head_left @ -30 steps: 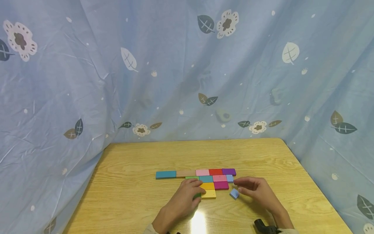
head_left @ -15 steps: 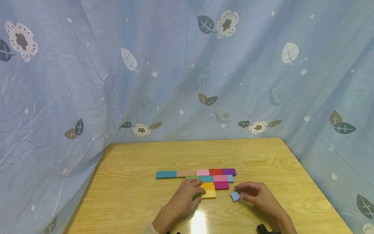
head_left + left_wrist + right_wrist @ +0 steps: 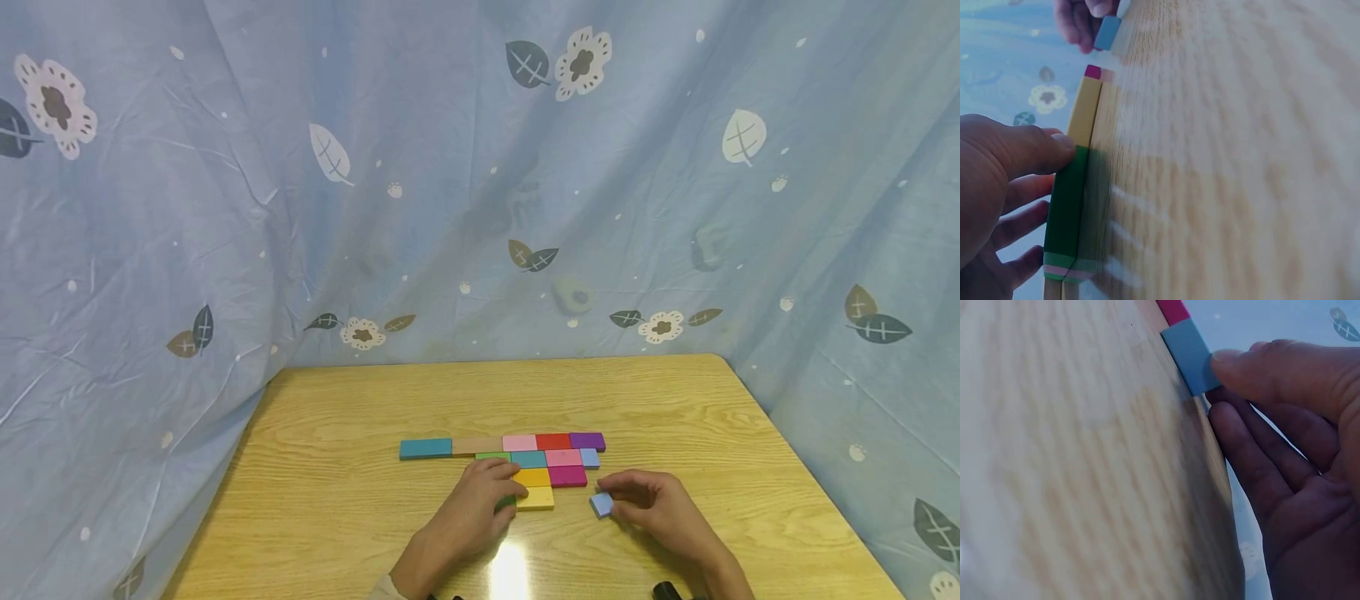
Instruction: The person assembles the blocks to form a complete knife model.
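My right hand [image 3: 660,508] holds a small light-blue block [image 3: 602,505] at the table, just right of the coloured blocks. In the right wrist view the thumb lies against the light-blue block [image 3: 1190,356], with the fingers partly hidden behind it. My left hand [image 3: 476,508] rests on the left part of the lower rows, fingers spread and relaxed. Its thumb touches the side of a dark green block [image 3: 1069,200], near a yellow block [image 3: 1085,109]. Part of the green blocks is hidden under this hand.
Behind the hands lies a top row with a teal block [image 3: 426,449], a tan block [image 3: 477,446] and a purple block [image 3: 587,441]. Below it sit a magenta block [image 3: 567,476] and another small light-blue block [image 3: 590,458]. A patterned curtain [image 3: 450,208] surrounds the wooden table [image 3: 315,500].
My right hand has moved down and towards me, from beside the rows to the loose light-blue block, which has turned slightly. The left hand stays in place.
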A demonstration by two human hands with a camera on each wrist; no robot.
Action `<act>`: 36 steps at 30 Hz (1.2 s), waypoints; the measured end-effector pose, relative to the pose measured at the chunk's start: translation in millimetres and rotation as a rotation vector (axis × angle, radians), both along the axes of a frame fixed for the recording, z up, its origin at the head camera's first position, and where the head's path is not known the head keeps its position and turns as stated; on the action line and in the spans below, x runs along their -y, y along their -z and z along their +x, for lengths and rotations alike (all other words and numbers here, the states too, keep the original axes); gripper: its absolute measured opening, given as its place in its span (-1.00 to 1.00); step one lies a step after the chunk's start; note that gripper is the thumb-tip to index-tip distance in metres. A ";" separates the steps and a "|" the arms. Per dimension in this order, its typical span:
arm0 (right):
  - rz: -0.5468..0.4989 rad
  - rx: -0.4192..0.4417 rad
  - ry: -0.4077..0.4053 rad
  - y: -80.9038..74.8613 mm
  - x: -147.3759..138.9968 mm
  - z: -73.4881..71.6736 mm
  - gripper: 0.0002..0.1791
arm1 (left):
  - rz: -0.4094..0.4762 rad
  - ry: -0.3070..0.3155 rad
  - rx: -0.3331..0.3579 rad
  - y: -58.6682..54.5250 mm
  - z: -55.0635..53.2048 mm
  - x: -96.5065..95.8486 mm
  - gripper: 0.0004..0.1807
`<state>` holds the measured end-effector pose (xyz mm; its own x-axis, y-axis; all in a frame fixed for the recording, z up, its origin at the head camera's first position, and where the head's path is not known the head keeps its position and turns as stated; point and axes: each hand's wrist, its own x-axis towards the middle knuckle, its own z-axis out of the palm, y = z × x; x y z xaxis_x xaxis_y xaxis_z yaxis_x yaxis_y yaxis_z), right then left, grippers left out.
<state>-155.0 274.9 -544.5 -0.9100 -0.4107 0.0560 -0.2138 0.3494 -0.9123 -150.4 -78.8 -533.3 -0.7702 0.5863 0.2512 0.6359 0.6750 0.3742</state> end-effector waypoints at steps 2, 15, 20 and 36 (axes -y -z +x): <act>0.012 -0.001 0.004 -0.6 0.3 0.0 -0.65 | 0.002 0.001 -0.001 -0.3 -0.1 0.0 -0.75; 0.082 -0.071 0.141 -4.6 6.3 -1.0 -0.70 | 0.017 -0.001 0.004 1.7 -0.5 -0.4 -0.75; 0.088 -0.160 0.162 -10.9 11.0 -3.7 -0.72 | 0.017 0.001 -0.014 2.5 0.1 0.2 -0.76; 0.007 -0.324 0.043 -10.5 46.8 -13.7 -0.73 | 0.025 -0.001 0.011 1.8 0.1 0.1 -0.75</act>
<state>-168.6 228.1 -533.9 -0.8616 -0.3741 0.3432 -0.4780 0.3702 -0.7965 -150.3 -78.8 -535.1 -0.7735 0.5791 0.2574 0.6310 0.6660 0.3979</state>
